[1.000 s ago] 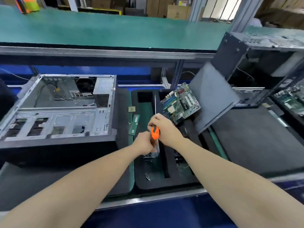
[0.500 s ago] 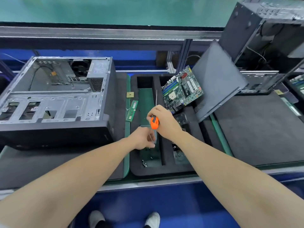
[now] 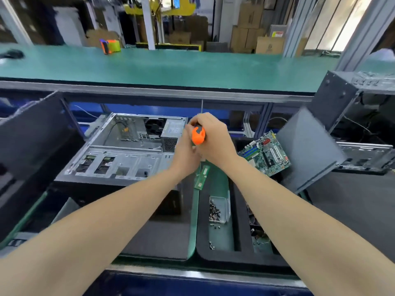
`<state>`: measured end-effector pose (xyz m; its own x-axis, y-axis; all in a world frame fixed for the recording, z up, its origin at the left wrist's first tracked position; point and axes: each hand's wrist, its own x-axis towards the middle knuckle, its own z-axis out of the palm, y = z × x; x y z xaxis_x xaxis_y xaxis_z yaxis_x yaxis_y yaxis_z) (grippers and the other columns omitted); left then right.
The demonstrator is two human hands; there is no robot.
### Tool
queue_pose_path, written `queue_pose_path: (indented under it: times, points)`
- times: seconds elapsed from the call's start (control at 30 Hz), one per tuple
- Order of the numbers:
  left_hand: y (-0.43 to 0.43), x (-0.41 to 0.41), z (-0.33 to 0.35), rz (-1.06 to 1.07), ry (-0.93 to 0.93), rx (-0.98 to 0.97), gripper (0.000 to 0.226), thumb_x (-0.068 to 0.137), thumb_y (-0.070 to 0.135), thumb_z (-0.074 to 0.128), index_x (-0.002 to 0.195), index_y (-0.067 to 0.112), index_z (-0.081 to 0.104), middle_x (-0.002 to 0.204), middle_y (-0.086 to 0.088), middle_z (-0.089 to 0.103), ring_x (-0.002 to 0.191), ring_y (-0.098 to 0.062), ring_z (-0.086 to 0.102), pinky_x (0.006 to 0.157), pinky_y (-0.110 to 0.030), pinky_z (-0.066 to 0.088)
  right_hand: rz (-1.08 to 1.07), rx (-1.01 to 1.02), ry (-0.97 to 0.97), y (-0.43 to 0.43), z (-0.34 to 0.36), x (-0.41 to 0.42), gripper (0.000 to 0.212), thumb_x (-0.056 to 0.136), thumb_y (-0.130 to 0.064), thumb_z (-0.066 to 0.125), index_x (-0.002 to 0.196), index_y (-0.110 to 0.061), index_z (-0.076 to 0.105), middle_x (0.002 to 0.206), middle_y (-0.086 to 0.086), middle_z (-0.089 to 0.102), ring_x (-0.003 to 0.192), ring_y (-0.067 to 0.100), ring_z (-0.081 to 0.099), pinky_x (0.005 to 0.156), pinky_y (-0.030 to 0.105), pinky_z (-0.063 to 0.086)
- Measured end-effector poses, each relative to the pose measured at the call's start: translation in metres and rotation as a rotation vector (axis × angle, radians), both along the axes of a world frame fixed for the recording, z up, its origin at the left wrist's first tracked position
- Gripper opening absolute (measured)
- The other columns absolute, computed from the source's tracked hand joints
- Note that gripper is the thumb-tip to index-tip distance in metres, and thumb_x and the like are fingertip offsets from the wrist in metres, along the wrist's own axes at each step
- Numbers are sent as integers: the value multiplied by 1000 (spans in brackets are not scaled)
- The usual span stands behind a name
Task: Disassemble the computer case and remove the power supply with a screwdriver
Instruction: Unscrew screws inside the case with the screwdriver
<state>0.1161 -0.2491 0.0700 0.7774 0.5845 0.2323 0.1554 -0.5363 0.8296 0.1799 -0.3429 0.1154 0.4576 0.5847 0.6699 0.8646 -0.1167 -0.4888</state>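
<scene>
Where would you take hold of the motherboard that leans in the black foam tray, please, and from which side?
By its upper left edge, I think, coming from above left. The motherboard stands tilted, its right side by the grey side panel and its lower edge in the foam tray, so that edge looks free. Gripping the bare rim spares the chips.

Workshop bay, daylit. Green-topped upper shelf (image 3: 171, 67) spans 9 to 3 o'clock, with a grey metal rail (image 3: 149, 90) along its front edge. Aluminium frame post (image 3: 361, 33) at 2 o'clock. Bright window panels (image 3: 333, 20) at 1 o'clock. Stacked cardboard boxes (image 3: 250, 28) behind the shelf at 12 to 1 o'clock. White pillar (image 3: 148, 22) at 12, blurred yellow frame (image 3: 183, 5) beside it. Blue back panel (image 3: 149, 108) under the shelf. Counter (image 3: 352, 210) has dark grey foam mats and a green strip (image 3: 193, 221) between them. Blue front edge (image 3: 192, 283) at 6 o'clock. Background at 10 o'clock is dim and blurred.
</scene>
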Motion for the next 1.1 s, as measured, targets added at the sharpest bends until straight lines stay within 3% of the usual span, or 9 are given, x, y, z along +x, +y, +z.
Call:
queue_pose_path:
  times: [0.1,0.27,0.4,0.5,0.63,0.73,0.83,0.97,1.1]
  points:
    - [38,-20,26,76,-76,95,44,94,-4,57,137,0,48,127,-16,61,104,-16,54,92,-31,50,86,24,-37,34,38,-26,19,100,-20,72,94,-2,70,89,10,70,80,28,64,74,38,49]
    - [110,-67,46,176,-78,181,31,86,-11,40,112,-4,55,100,-26,57,91,-37,53,75,-48,42,209,-6,-104,89,83,-72,26,98,-14,71,80,2,62,71,13,63,69,35,56,66,47,47]
    - [170,-117,42,217,-53,180,51,89,-13,38,130,12,56,108,1,57,100,-21,56,87,-33,47,248,-62,-104,135,103,-110,47,98,-19,71,62,-28,41,53,-7,42,60,29,40,56,42,37]
    - [207,-146,37,34,38,120,66,91,-11,34,145,26,45,131,9,61,124,-11,57,103,-32,46,240,-85,-84,166,109,-133,57,100,-27,70,61,-29,28,50,-9,33,58,29,40,56,38,31]
    - [241,-172,28,-155,156,116,59,94,-6,39,123,40,61,120,16,70,117,0,63,104,-29,48,285,-89,-42,202,117,-156,54,102,-28,68,61,-26,32,49,-9,37,49,19,39,54,35,30]
    - [258,-177,21,-243,219,91,50,96,-6,42,106,36,68,105,14,73,104,1,67,98,-26,53,287,-95,-12,224,120,-164,52,102,-26,67,61,-24,35,50,-4,46,49,22,43,52,34,31]
    - [273,-178,11,-302,308,138,45,100,1,40,103,37,66,106,18,70,103,7,63,93,-20,48,266,-99,30,241,118,-167,48,103,-27,66,63,-16,41,56,11,58,55,32,55,55,40,41]
    - [289,-176,-5,-351,310,185,45,99,-3,37,100,32,66,107,16,72,107,8,62,98,-20,46,225,-94,83,256,112,-166,45,103,-26,65,66,-4,49,59,16,61,57,34,57,57,44,46]
    - [298,-171,-13,-423,344,234,49,96,-5,37,94,30,70,101,17,73,99,9,63,91,-14,46,173,-69,112,263,105,-163,48,102,-25,64,61,-12,44,56,14,60,49,23,50,55,37,41]
